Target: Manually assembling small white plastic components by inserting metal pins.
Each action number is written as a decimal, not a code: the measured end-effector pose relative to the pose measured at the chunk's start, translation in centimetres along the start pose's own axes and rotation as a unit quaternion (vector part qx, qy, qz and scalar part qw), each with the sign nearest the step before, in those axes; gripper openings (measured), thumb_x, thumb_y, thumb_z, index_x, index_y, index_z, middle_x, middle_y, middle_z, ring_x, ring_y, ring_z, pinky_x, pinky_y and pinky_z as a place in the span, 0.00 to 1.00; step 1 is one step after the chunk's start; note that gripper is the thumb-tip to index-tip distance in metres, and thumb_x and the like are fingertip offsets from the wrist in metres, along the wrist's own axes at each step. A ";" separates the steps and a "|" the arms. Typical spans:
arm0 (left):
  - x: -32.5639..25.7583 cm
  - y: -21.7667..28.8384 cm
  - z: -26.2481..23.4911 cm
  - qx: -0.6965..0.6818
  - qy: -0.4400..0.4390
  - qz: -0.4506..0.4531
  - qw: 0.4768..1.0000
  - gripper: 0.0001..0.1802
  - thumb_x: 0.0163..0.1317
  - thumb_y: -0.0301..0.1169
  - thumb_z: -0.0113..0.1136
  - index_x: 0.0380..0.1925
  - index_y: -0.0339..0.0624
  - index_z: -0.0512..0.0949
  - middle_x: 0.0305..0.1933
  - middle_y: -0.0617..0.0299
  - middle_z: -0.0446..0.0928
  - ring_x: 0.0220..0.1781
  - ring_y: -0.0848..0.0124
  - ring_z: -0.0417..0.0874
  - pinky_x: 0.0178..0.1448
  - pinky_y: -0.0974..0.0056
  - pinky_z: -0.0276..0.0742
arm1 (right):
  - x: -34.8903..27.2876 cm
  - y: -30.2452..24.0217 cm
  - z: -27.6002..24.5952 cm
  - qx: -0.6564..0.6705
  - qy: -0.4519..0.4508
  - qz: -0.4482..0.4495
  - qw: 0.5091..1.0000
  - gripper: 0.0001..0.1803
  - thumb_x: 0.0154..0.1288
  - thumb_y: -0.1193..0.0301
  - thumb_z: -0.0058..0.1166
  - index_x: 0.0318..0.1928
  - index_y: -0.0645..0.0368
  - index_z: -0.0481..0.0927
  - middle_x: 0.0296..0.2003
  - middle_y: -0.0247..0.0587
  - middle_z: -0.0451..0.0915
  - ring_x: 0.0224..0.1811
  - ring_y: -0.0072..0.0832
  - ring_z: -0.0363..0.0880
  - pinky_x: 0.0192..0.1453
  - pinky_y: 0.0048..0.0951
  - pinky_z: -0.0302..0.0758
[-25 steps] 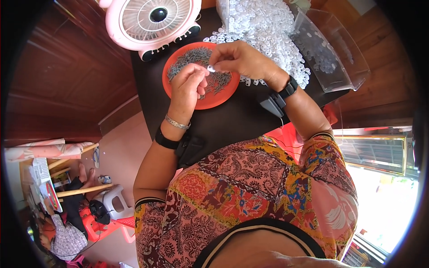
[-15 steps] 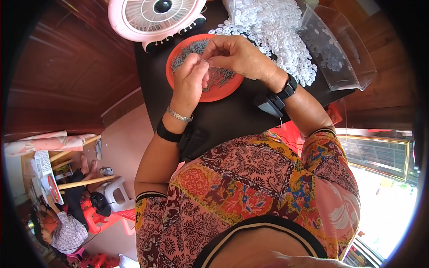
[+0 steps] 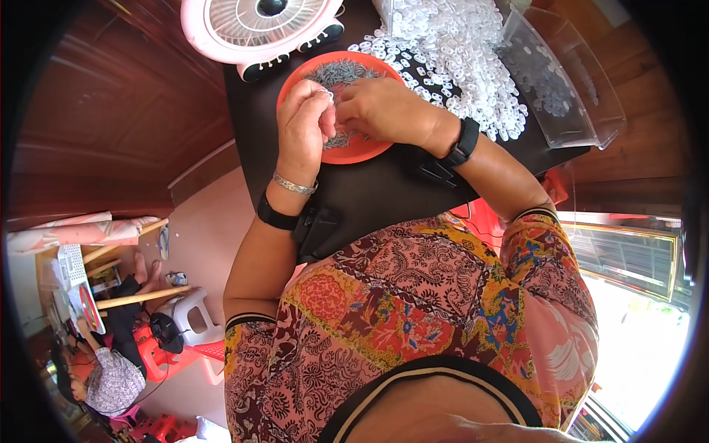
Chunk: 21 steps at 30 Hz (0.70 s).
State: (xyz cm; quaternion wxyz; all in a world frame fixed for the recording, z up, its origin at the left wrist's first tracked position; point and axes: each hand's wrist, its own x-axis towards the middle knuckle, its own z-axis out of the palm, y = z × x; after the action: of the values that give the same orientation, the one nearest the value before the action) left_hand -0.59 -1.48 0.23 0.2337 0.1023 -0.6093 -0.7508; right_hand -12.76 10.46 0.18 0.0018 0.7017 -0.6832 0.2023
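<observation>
Both of my hands meet over an orange round plate (image 3: 362,151) that holds several small grey metal pieces (image 3: 341,71). My left hand (image 3: 304,125) pinches a tiny white piece at its fingertips. My right hand (image 3: 384,111) is closed beside it, fingertips touching the left ones; what it holds is hidden. A heap of small white plastic rings (image 3: 458,52) lies just beyond the plate on the dark table (image 3: 369,199).
A pink round fan (image 3: 251,29) stands at the table's far left edge. A clear plastic box (image 3: 561,81) with more white rings sits at the right. Another person (image 3: 111,369) sits on the floor at lower left, near red and white stools.
The view has shifted, so the plate and hands sit lower in the picture. My hands have come closer together over the plate's near side.
</observation>
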 end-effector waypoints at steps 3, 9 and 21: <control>0.0 0.0 -0.1 -0.008 -0.003 0.004 1.000 0.08 0.60 0.29 0.49 0.23 0.41 0.69 0.17 0.67 0.67 0.15 0.81 0.63 0.18 0.75 0.57 | 0.3 0.0 0.6 -0.057 -0.035 -0.007 0.998 0.05 0.53 0.71 0.56 0.32 0.55 0.79 0.32 0.37 0.77 0.40 0.37 0.77 0.43 0.37 0.74; 0.0 0.1 0.0 0.002 0.000 -0.003 1.000 0.07 0.60 0.28 0.49 0.23 0.41 0.69 0.16 0.67 0.67 0.16 0.80 0.63 0.19 0.75 0.57 | 1.0 -0.3 1.0 -0.103 -0.090 0.016 0.991 0.06 0.53 0.70 0.54 0.32 0.57 0.79 0.31 0.39 0.78 0.39 0.38 0.77 0.42 0.37 0.75; -0.1 0.1 -0.5 0.009 -0.023 -0.001 1.000 0.09 0.63 0.32 0.47 0.25 0.42 0.71 0.20 0.67 0.70 0.19 0.80 0.68 0.23 0.75 0.60 | 0.1 1.5 -1.2 0.204 0.010 0.202 0.958 0.07 0.58 0.73 0.55 0.35 0.63 0.77 0.30 0.39 0.79 0.32 0.25 0.77 0.40 0.24 0.73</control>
State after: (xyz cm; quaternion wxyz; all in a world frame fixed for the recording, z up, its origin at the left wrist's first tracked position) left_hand -0.26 -1.91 0.20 0.2179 0.0881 -0.6212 -0.7476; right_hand -14.50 10.60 0.92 -0.1753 0.5325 -0.7546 0.3409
